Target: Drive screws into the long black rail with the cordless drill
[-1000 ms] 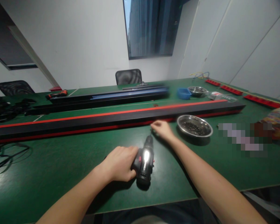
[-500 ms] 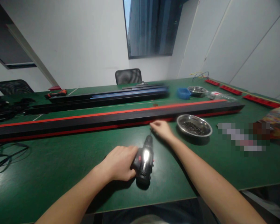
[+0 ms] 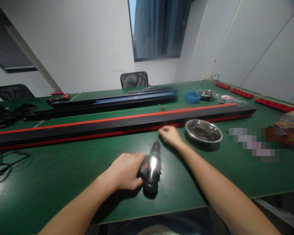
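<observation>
A black cordless drill [image 3: 152,173] lies on its side, its handle wrapped by my left hand [image 3: 128,171]. Its bit points away from me toward a long black bar with red edges [image 3: 100,125]. My right hand [image 3: 170,135] is closed in a pinch at the tip of the bit, close to the bar's near red side. Whatever those fingertips hold is too small to make out. Just right of that hand stands a steel bowl [image 3: 214,136] with many small dark screws [image 3: 199,133] in it.
Behind the bar lie more long dark bars [image 3: 112,102]. A blue bin [image 3: 192,97] and a second steel bowl [image 3: 206,94] stand at the back right, near red strips [image 3: 242,93]. Black cables [image 3: 9,163] lie at left, a colourful bag [image 3: 292,127] at right.
Almost nothing differs. The view has shifted very slightly; both hands, the drill and the bar keep their places.
</observation>
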{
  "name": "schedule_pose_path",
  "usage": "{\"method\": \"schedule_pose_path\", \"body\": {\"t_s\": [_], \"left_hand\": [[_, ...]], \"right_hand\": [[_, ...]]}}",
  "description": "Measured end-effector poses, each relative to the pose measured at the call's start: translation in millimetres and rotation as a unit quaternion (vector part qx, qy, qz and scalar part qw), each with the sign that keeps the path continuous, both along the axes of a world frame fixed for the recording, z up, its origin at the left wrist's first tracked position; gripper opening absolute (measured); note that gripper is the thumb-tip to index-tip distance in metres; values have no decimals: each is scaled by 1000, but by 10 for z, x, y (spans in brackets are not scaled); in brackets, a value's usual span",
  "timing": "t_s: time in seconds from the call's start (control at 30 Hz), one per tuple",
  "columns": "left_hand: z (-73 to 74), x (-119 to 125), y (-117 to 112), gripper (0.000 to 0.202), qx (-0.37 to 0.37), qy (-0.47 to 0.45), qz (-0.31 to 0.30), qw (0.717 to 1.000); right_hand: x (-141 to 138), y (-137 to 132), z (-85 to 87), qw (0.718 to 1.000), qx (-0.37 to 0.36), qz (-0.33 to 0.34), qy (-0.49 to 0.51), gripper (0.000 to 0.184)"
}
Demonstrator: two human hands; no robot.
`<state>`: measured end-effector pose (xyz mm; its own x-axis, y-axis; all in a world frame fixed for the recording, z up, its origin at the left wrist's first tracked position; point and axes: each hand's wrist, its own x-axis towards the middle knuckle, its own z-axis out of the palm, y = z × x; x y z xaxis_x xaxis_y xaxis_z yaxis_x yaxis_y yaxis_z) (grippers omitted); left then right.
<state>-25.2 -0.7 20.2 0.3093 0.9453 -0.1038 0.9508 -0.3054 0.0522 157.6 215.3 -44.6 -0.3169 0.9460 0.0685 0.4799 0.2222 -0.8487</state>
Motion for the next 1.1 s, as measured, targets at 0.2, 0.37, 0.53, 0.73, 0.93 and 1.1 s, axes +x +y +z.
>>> {"method": "schedule_pose_path", "body": {"t_s": [0.2, 0.37, 0.53, 0.73, 0.93, 1.1], "left_hand": [[3, 2, -15, 25, 2, -2, 0, 1000], [-18, -11, -4, 25, 5, -3, -6, 1000], [-21, -9, 1, 25, 6, -1, -7, 1000], [-11, -11, 0, 26, 1, 2, -3, 1000], [14, 9, 0, 26, -2, 8, 1, 1000], [62, 44, -7, 27, -20, 16, 19, 999]], "right_hand": [[5, -7, 3, 1000, 19, 3, -15, 21], [12, 7, -30, 1000, 19, 12, -5, 25], [19, 4, -26, 999, 32, 22, -6, 24], [21, -13, -6, 998, 42, 32, -17, 25], [27, -63, 47, 998, 26, 25, 44, 27], [46, -69, 25, 997, 31, 62, 39, 28]]}}
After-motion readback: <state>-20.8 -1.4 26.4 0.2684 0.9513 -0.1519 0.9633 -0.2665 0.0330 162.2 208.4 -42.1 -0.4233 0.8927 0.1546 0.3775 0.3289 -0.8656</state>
